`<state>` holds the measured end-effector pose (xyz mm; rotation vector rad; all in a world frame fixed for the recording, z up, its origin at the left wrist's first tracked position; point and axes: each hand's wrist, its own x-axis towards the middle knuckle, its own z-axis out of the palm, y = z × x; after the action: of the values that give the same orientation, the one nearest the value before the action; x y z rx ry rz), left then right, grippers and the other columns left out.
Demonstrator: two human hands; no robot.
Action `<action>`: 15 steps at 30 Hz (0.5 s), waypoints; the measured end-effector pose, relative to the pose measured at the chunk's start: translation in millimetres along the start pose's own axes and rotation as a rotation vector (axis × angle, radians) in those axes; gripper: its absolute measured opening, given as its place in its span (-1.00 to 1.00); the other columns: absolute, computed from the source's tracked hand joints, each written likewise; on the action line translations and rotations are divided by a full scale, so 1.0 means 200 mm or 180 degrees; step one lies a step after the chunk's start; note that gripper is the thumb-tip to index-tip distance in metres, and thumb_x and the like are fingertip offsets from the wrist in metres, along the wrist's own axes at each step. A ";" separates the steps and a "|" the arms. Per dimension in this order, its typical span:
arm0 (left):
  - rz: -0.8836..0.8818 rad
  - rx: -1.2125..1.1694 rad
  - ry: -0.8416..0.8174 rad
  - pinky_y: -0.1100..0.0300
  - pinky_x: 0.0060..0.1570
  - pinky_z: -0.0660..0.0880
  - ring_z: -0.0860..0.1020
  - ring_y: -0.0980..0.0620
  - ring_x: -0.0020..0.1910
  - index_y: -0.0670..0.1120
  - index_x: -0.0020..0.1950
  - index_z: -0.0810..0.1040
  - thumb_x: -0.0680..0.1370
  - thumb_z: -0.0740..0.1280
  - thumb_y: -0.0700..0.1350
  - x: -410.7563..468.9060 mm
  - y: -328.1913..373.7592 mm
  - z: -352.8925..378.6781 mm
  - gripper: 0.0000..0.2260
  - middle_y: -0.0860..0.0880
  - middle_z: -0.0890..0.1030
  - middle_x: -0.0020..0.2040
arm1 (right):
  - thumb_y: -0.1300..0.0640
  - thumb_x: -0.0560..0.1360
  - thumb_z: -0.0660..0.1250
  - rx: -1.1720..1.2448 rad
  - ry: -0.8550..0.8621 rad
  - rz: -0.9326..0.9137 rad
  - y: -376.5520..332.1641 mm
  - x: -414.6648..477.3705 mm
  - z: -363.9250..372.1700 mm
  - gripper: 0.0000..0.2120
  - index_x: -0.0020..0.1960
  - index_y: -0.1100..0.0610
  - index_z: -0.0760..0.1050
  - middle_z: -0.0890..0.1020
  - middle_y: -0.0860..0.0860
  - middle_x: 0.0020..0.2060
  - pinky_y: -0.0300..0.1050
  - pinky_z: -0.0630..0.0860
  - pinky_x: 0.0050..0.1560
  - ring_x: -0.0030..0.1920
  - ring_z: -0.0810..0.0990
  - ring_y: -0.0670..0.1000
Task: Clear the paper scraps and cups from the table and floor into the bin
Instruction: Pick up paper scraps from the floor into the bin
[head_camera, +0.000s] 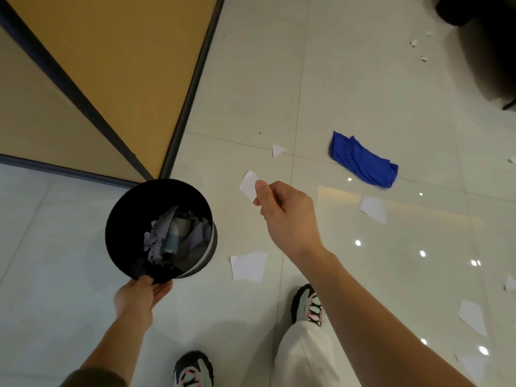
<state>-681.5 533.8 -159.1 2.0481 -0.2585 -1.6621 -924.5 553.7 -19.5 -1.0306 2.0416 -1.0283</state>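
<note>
My left hand (139, 296) grips the near rim of a black round bin (125, 219), held above the floor with its mouth toward me. Torn paper and a cup (174, 236) lie inside it. My right hand (284, 216) pinches a white paper scrap (248, 185) between thumb and fingers, to the right of the bin's mouth. More white scraps lie on the tiled floor: one (248, 265) just right of the bin, a triangular one (277, 150) farther off, another (372, 209) to the right, and one (472, 315) near the right edge.
A blue cloth (363, 160) lies crumpled on the floor at right. A tan panel with a dark frame (192, 79) stands at upper left. Small scraps (413, 42) lie far back by a dark object. My shoes (308, 304) are below.
</note>
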 end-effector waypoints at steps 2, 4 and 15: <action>-0.0031 -0.0112 0.0050 0.13 -0.10 0.57 0.60 -0.11 -0.15 -0.35 0.20 0.46 0.53 0.11 -0.32 0.07 -0.02 0.02 -0.71 -0.28 0.59 0.00 | -0.06 0.57 0.17 0.0006 -0.0076 -0.0056 0.04 0.09 0.03 -0.67 -0.35 -0.05 0.43 0.51 -0.18 -0.47 -0.46 0.37 -0.33 -0.38 0.49 -0.22; -0.0040 -0.0160 0.0134 0.16 -0.15 0.60 0.61 -0.11 -0.14 -0.34 0.20 0.47 0.53 0.11 -0.31 0.12 -0.02 0.04 -0.71 -0.28 0.60 -0.01 | -0.06 0.57 0.17 -0.0003 -0.0127 -0.0061 0.08 0.16 0.06 -0.67 -0.36 -0.05 0.43 0.53 -0.16 -0.45 -0.45 0.38 -0.33 -0.38 0.50 -0.17; 0.0799 0.4243 -0.0437 0.16 0.04 0.51 0.58 0.01 0.02 -0.01 0.19 0.48 0.50 0.25 0.13 -0.08 -0.29 0.41 -0.66 0.03 0.62 0.06 | 0.04 0.56 0.23 0.0169 -0.0138 0.0232 0.24 0.47 0.02 -0.63 -0.39 0.15 0.46 0.54 -0.18 -0.47 -0.43 0.36 -0.40 -0.44 0.47 -0.17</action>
<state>-772.7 570.2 -183.8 2.4844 -2.0048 -1.5785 -986.3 490.8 -77.9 -0.9364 1.9915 -1.0087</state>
